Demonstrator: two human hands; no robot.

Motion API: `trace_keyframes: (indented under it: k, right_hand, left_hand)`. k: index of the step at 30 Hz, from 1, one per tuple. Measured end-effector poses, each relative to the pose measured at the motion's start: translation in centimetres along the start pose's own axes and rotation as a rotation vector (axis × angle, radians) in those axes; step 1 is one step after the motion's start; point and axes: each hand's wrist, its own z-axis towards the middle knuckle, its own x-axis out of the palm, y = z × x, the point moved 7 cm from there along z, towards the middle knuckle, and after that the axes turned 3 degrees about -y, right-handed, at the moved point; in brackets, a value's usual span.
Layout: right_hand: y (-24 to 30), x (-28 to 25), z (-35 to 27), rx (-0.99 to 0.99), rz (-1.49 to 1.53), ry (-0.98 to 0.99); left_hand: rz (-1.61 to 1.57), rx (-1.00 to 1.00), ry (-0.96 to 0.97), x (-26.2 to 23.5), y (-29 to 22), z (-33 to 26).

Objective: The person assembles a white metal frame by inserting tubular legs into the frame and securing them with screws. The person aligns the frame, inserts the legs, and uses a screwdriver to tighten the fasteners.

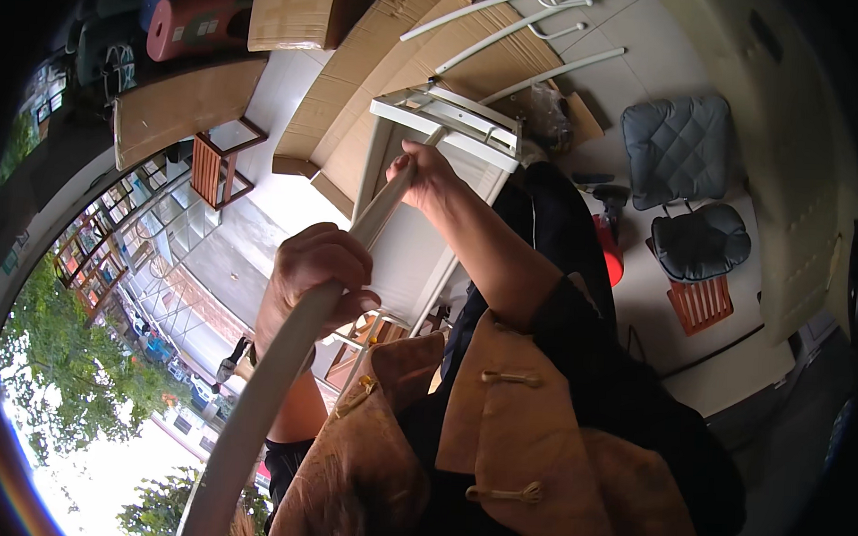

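Observation:
A long white tube slants from the lower left up to the middle of the view. My left hand is wrapped round its middle stretch. Farther along, my right hand grips the same tube near its far end. That end reaches a white-framed piece with a pale flat panel, which stands beyond and below my hands. I cannot tell whether the tube is joined to this frame or only meets it.
Flattened cardboard lies behind the frame, with several white curved tubes on it. To the right are a grey quilted cushion, a dark cushion and a red slatted stool. A brown slatted stool stands left.

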Motion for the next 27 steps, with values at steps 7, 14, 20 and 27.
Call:
trace_keyframes:
  k: [7, 14, 20, 27]
  right_hand:
    - [-0.3, -1.4, 2.3, 0.016, 0.024, 0.042]
    - [-0.4, 0.0, 2.0, 0.008, 0.162, 0.157]
    - [-0.5, 1.2, 2.8, 0.101, 0.371, 0.457]
    - [-0.4, -0.1, 2.8, 0.210, 0.282, 0.383]
  left_hand:
    - [-0.306, 0.345, -1.005, -0.3, -7.3, -5.7]
    - [-0.324, 0.217, -0.786, -1.9, -8.3, -4.4]
    - [-0.382, 0.361, -0.449, -2.8, -8.0, -2.8]
    - [-0.333, 0.479, -0.304, -1.4, -8.3, -3.9]
